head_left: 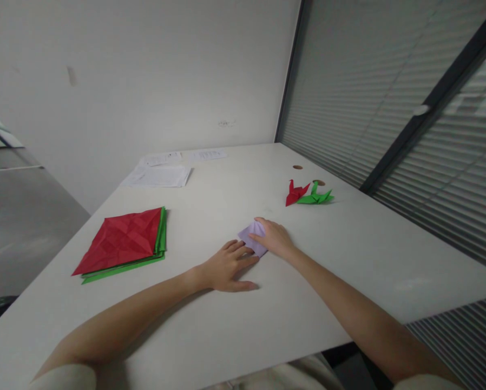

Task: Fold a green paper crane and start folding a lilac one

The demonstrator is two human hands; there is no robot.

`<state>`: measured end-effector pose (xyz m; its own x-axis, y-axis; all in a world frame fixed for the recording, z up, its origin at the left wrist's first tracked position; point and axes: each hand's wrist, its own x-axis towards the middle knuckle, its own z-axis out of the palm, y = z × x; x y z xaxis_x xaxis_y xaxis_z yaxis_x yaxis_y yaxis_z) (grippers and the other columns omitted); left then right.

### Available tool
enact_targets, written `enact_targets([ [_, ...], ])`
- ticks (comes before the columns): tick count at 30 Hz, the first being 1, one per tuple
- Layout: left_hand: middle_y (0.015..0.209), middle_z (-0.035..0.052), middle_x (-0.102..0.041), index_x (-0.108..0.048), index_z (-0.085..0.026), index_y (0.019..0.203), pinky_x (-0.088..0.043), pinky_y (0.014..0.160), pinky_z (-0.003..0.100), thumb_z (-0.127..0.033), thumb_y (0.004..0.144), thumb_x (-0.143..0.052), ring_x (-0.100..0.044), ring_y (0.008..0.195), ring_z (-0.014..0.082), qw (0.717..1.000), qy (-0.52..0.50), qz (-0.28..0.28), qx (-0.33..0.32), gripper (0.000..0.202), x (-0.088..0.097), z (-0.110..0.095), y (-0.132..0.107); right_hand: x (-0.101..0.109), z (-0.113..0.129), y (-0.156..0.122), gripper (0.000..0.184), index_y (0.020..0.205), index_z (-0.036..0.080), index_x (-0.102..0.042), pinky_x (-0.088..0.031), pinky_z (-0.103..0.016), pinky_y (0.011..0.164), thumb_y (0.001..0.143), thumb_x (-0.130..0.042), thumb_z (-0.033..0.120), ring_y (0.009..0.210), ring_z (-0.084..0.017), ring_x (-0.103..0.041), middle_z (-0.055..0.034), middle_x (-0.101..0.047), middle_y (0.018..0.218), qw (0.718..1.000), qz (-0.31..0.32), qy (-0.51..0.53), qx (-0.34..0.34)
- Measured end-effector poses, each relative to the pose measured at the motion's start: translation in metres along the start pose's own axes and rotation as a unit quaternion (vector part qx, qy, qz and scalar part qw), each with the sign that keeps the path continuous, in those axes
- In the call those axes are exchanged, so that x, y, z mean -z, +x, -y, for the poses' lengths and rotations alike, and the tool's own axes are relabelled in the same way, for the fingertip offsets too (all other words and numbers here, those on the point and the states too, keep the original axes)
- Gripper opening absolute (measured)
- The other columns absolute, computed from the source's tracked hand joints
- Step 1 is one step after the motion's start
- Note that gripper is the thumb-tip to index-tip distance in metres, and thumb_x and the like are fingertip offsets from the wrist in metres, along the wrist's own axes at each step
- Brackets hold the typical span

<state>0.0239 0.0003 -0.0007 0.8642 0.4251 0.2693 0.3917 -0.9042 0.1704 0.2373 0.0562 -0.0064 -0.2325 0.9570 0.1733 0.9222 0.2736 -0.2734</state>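
Note:
A small folded sheet of lilac origami paper point(250, 231) lies on the white table between my hands. My left hand point(229, 266) rests flat at its near left side, fingers spread, with fingertips touching the paper's lower edge. Over the paper's right side, my right hand point(276, 237) is bent, its thumb on top and its fingers along the far edge, gripping it. Part of the paper is hidden under the right hand.
To the left lies a stack of creased red paper point(125, 238) over green sheets point(161, 238). A red paper crane point(295, 193) and a green paper crane point(316, 196) stand at the back right, near holes in the table point(373, 244). Printed papers point(162, 176) lie at the back left.

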Motion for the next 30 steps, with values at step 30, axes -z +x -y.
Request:
enact_targets([
  [30,0.133,0.0170,-0.048,-0.045,-0.019,0.136,-0.030,0.107,0.054,-0.060,0.084,-0.050,-0.042,0.127,0.0341,0.996,0.021,-0.025,0.086,0.066,-0.0060,-0.0007,-0.0018,-0.0051,-0.0060,0.0009,0.051,0.128,0.021,-0.049,-0.043,-0.033,0.088,0.084,-0.062,0.043,0.107,-0.025,-0.060,-0.0112,-0.062,0.116,1.000,-0.005,0.017,-0.012],
])
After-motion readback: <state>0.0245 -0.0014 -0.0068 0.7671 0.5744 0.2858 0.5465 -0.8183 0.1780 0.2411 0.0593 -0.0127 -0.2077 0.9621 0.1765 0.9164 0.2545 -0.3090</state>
